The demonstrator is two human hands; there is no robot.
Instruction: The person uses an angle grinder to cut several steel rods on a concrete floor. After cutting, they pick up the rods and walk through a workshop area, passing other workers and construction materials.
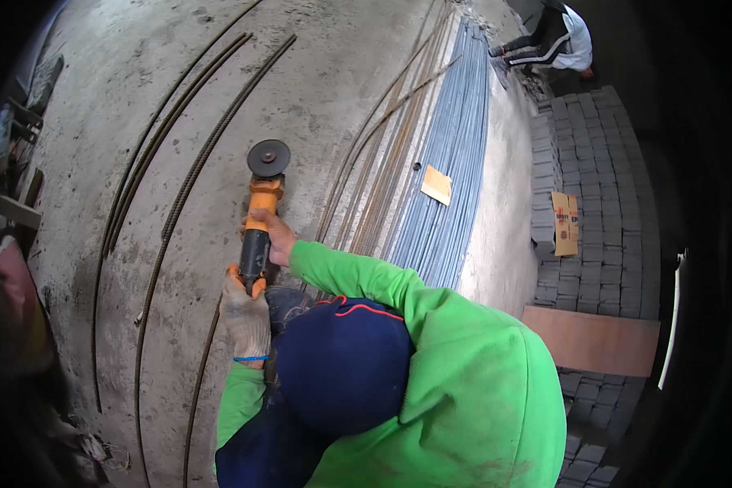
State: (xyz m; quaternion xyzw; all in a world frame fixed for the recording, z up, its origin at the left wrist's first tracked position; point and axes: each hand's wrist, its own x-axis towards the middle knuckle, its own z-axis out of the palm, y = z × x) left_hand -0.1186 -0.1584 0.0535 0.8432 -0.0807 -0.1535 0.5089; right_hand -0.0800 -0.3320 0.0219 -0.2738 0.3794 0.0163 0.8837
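Observation:
Neither of my own hands shows in the head view. Just below my view a co-worker in a green sweatshirt (472,374) and a dark blue cap (342,366) bends over the concrete floor. That person holds an orange and black angle grinder (259,232) with a dark disc (268,158) at its far end. The co-worker's bare hand (278,238) wraps round the grinder's body. A gloved hand (248,319), in a pale glove with orange fingertips, grips its rear end. Ribbed steel bars (191,175) lie to the left of the grinder, apart from its disc.
Grey rods (443,154) lie bundled to the right, with a cardboard piece (437,186) on them. Rusty bars (382,179) run alongside. Stacked grey blocks (598,187) and a brown board (590,340) stand farther right. Another person (565,41) is at the far right. Timber (12,210) lies at the left edge.

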